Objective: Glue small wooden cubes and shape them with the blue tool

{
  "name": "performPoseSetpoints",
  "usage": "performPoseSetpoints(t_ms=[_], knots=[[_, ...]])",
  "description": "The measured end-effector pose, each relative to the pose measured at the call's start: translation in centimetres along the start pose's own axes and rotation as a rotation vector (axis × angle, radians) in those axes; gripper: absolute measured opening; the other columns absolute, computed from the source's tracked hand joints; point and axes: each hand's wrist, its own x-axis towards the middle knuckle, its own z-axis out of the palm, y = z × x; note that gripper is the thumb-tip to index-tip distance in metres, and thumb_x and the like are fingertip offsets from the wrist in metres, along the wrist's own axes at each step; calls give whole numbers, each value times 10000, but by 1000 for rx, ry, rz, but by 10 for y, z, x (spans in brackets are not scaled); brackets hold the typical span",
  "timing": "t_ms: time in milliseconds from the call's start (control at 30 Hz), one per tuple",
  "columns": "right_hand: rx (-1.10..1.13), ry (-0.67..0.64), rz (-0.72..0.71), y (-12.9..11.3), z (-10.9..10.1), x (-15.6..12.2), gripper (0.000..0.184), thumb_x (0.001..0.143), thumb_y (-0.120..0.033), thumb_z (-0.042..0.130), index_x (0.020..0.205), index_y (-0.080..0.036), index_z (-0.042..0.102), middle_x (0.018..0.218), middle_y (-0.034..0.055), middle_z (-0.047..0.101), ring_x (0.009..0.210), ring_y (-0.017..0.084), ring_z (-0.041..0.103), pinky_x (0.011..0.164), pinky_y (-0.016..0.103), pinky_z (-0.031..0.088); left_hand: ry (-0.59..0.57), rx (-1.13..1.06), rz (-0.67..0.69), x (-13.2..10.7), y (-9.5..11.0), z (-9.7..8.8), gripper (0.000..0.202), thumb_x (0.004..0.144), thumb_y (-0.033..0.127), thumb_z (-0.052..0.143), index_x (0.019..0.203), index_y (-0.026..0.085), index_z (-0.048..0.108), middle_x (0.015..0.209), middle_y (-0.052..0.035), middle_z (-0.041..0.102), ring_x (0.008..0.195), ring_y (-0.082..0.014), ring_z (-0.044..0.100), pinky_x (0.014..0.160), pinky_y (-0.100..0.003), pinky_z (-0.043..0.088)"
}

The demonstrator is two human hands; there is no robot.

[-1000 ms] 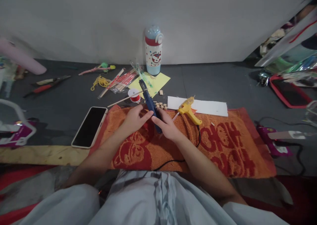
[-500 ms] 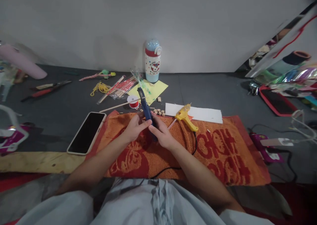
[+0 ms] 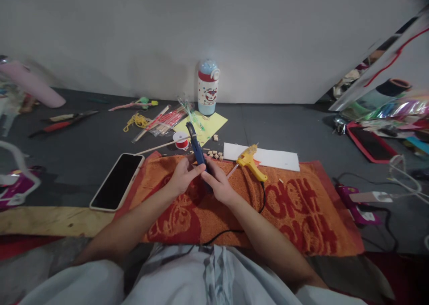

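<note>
Both my hands close round a dark blue hand cutter [image 3: 198, 152], held tilted above the towel with its dark jaws pointing away from me. My left hand [image 3: 183, 176] grips its left side, the thumb lying across the handle. On the right side, my right hand [image 3: 219, 180] wraps the handle. A thin wooden stick [image 3: 161, 146] reaches from the left to the cutter's jaws; whether it is between them I cannot tell. Several small cut wood pieces [image 3: 214, 154] lie just beyond my hands. The lower end of the cutter is hidden by my fingers.
A yellow glue gun [image 3: 250, 162] rests on the orange towel [image 3: 231, 224] and a white strip [image 3: 278, 157]. A phone [image 3: 117, 182] lies left. Behind are a red thread spool [image 3: 181, 140], yellow paper [image 3: 214, 126] and a bottle [image 3: 208, 88]. Pliers [image 3: 63, 122] lie far left.
The view has shifted slightly, so the table things appear a little lower. My hands keep their hold on the cutter, with hardly any movement.
</note>
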Motion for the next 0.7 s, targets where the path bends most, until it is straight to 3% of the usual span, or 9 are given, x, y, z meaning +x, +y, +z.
performPoseSetpoints(t_ms=[133, 300, 533, 700], knots=[[19, 8, 23, 2, 2, 2, 666, 838, -665, 471, 1288, -178, 522, 1296, 124, 591, 1305, 269, 473, 1138, 444, 326, 22, -45, -45, 3, -1, 0, 507, 514, 394, 866, 908, 138, 674, 989, -83, 709, 981, -225, 640, 877, -320, 501], [51, 26, 84, 9, 4, 6, 729, 818, -682, 483, 1339, -171, 481, 1377, 128, 536, 1319, 262, 459, 1155, 439, 299, -2, -114, -245, 7, 0, -1, 559, 439, 414, 889, 874, 137, 674, 978, -86, 710, 833, -199, 659, 646, -245, 510], [117, 22, 111, 15, 3, 7, 722, 808, -663, 517, 1359, -199, 465, 1398, 99, 523, 1309, 248, 463, 1152, 434, 297, -3, -91, -227, 6, 1, 1, 561, 495, 493, 856, 899, 144, 682, 955, -77, 707, 788, -169, 648, 656, -245, 509], [159, 34, 166, 12, 3, 8, 648, 797, -622, 543, 1276, -186, 525, 1271, 90, 591, 1167, 241, 544, 1034, 406, 433, -42, -22, -188, 8, -4, 0, 595, 532, 559, 819, 929, 141, 672, 889, -57, 698, 715, -139, 618, 629, -243, 491]])
